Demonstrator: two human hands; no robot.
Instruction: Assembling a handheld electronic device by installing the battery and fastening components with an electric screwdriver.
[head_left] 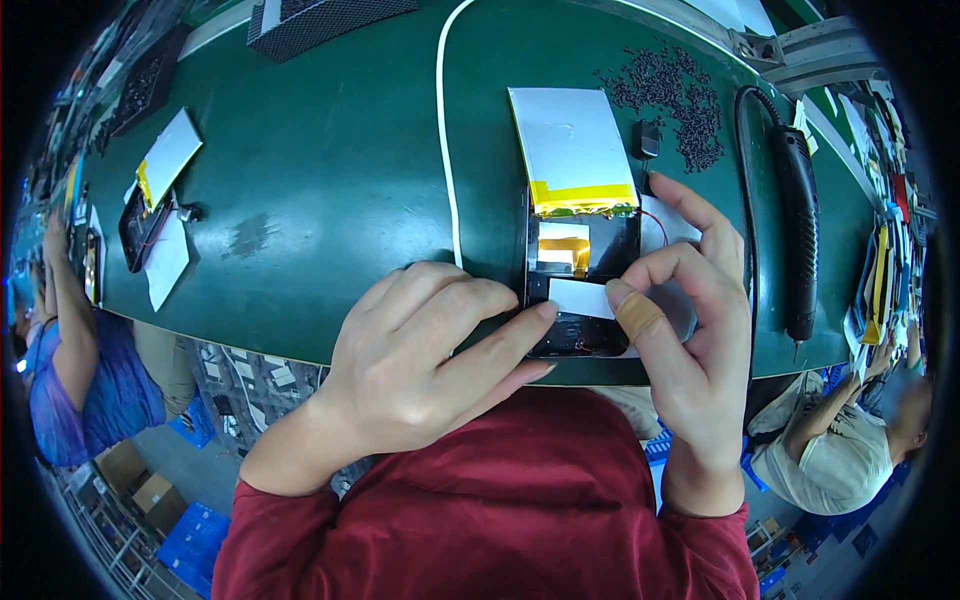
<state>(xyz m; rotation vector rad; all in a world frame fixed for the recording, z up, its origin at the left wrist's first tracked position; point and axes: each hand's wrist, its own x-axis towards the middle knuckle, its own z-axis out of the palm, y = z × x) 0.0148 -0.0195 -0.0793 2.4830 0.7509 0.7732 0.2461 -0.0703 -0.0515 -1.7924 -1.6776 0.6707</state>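
Note:
A black device housing (585, 343) lies on the green bench in front of me, its inside facing up. A silver flat battery pack (575, 130) with yellow tape along its lower edge sits at the housing's far end, and a thin red wire runs beside it. Thumb and index finger of my right hand (690, 310), a bandage on the thumb, pinch the right end of a small white rectangular piece (582, 298) over the housing. My left hand (430, 350) has its fingers stretched out, the index fingertip at the piece's left end. Whether it presses there I cannot tell.
A black pen-like power tool (796, 230) with a cable lies at the right. Many small black screws (680, 95) are spread at the far right. A white cable (446, 140) crosses the bench. Another opened device (140, 225) is at the left. People sit on both sides.

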